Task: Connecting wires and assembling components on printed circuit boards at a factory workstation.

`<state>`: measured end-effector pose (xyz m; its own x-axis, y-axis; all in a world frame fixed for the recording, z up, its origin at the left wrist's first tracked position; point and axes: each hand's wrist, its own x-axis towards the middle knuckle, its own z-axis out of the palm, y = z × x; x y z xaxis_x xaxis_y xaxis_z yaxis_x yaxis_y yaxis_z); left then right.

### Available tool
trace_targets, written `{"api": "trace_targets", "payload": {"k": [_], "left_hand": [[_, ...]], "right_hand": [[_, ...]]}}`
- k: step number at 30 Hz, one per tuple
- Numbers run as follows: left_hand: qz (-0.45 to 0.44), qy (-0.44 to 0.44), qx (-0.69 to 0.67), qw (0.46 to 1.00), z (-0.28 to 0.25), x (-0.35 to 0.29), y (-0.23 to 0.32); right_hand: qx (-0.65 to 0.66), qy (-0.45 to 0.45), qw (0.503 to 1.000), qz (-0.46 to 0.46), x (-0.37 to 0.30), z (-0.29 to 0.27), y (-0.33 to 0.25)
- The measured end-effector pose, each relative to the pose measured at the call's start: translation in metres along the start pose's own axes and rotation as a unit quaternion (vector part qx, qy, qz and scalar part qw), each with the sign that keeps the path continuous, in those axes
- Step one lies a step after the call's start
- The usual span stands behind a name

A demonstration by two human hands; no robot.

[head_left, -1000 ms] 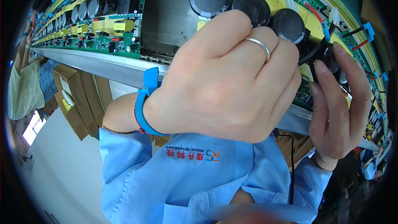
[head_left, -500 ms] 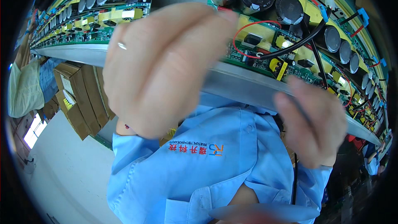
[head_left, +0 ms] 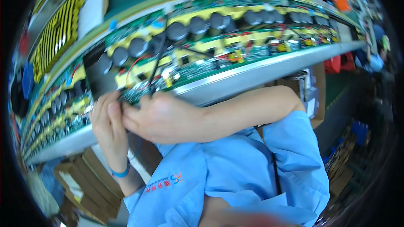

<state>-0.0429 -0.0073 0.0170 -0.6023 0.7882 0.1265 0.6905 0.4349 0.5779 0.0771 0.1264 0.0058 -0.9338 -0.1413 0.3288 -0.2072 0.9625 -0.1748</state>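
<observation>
My left hand [head_left: 107, 120], with a blue band at its wrist, is at the front edge of a long row of green circuit boards [head_left: 193, 67]. Its fingers are bent and closed. My right hand [head_left: 162, 115] reaches across from the right, fingers closed, and the fingertips of both hands nearly meet. Whatever they pinch is blurred and too small to make out. Just beyond the right hand, a black cable [head_left: 158, 61] crosses the boards. Near it are a thin red wire loop [head_left: 131, 68] and several black cylindrical capacitors [head_left: 138, 47].
The boards rest along a metal rail [head_left: 235, 77] that runs across my front. Yellow-and-black striped parts [head_left: 57, 35] lie at the far left. Cardboard boxes [head_left: 90, 180] stand below the rail at left, and another box [head_left: 317, 94] at right. Red bins [head_left: 338, 63] show at far right.
The view has turned and drawn back, showing more of the row. My hands, apart and blurred before, have come together at the boards' front edge.
</observation>
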Motion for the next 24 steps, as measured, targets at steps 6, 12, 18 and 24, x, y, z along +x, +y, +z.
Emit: {"api": "trace_targets", "payload": {"k": [6, 12, 18, 24], "left_hand": [[-0.006, -0.002, -0.036, 0.999, 0.004, 0.000, 0.004], [0.044, 0.079, 0.005, 0.996, 0.000, -0.007, 0.017], [0.003, 0.245, 0.132, 0.961, -0.038, -0.040, -0.032], [-0.114, 0.359, 0.318, 0.870, -0.072, -0.074, -0.115]], "right_hand": [[0.008, -0.001, 1.000, -0.010, 0.001, 0.001, 0.007], [0.029, -0.104, 0.994, 0.026, -0.019, -0.036, 0.032], [-0.072, -0.141, 0.985, 0.063, -0.056, -0.072, 0.055], [-0.108, -0.176, 0.965, 0.164, -0.132, -0.089, 0.097]]}}
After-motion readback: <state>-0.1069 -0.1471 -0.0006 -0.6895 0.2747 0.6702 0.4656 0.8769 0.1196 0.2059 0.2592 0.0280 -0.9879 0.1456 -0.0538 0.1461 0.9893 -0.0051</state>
